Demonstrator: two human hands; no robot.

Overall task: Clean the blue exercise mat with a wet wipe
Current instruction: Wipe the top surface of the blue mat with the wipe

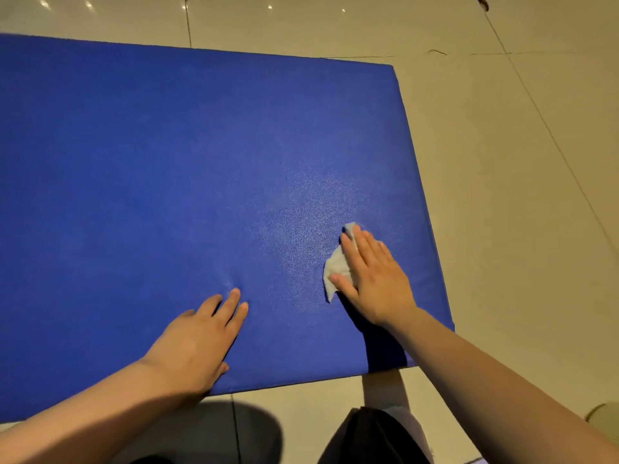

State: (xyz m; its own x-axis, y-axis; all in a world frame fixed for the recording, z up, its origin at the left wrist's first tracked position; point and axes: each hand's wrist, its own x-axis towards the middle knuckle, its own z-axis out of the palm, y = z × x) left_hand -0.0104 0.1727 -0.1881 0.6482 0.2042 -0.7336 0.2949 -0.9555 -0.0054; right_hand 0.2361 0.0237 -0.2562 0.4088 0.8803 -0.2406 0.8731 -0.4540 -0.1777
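The blue exercise mat (167,179) lies flat on the floor and fills most of the view. My right hand (371,279) presses flat, fingers straight, on a crumpled white wet wipe (336,267) near the mat's right side. The wipe sticks out to the left of and beyond my fingers. My left hand (197,343) rests flat on the mat near its front edge, fingers straight, holding nothing. A faint sheen shows on the mat just left of the wipe.
Beige floor tiles (519,195) with dark grout lines surround the mat at the back, right and front. My dark-clothed knees (371,437) are at the bottom edge, just in front of the mat.
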